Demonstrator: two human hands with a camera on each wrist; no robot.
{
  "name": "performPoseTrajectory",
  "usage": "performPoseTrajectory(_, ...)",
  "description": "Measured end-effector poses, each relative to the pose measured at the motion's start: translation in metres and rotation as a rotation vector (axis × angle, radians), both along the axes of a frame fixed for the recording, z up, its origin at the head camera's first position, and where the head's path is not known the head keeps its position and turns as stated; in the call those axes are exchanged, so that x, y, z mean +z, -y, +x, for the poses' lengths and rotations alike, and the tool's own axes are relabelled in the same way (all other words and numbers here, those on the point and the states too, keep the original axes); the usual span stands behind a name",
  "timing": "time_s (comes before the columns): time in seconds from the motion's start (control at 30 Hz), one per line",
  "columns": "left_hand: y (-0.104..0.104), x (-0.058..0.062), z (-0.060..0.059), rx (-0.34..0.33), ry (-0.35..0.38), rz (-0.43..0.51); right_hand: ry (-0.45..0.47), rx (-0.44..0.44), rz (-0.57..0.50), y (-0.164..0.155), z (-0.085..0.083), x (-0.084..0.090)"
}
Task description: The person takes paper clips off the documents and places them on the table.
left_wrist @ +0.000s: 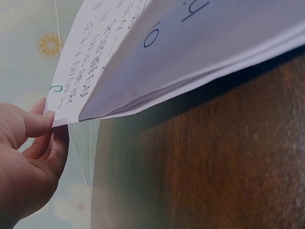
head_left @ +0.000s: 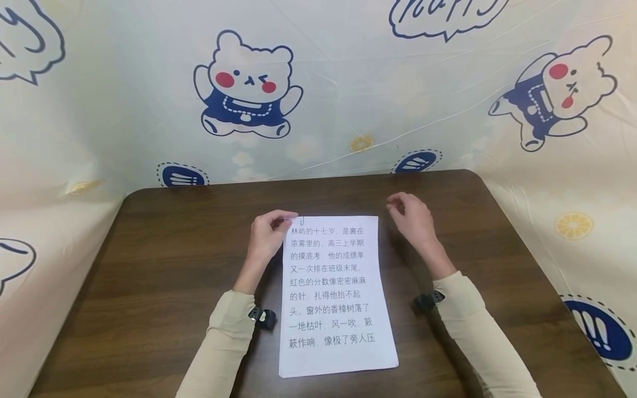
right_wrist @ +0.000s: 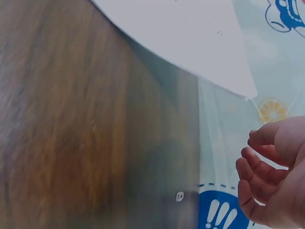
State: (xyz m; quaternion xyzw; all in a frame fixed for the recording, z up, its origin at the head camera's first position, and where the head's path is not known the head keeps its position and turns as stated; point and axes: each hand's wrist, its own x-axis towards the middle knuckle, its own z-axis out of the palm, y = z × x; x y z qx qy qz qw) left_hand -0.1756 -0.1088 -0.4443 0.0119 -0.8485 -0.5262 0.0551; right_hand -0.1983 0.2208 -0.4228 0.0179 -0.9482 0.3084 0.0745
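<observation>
Left hand [head_left: 267, 236] pinches the papers [head_left: 330, 287] by a corner, clip [left_wrist: 58, 88] near its thumb! Right hand [head_left: 413, 219] hovers free, loosely curled, papers to its left, bench [head_left: 174, 265] beneath.

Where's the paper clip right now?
In the head view, the paper clip sits at the top edge of the papers, near their left corner, just right of the left hand, which pinches that corner.

Long cream sleeves [head_left: 222, 342] are worn with small black wrist cameras [head_left: 266, 319].
</observation>
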Motion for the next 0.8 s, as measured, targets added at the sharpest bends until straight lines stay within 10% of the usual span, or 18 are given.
performPoseTrajectory(0.8, -0.003, 0.002, 0.0, 0.006, -0.005, 0.004, -0.027, 0.085, -0.024, 0.046, 0.004, 0.025)
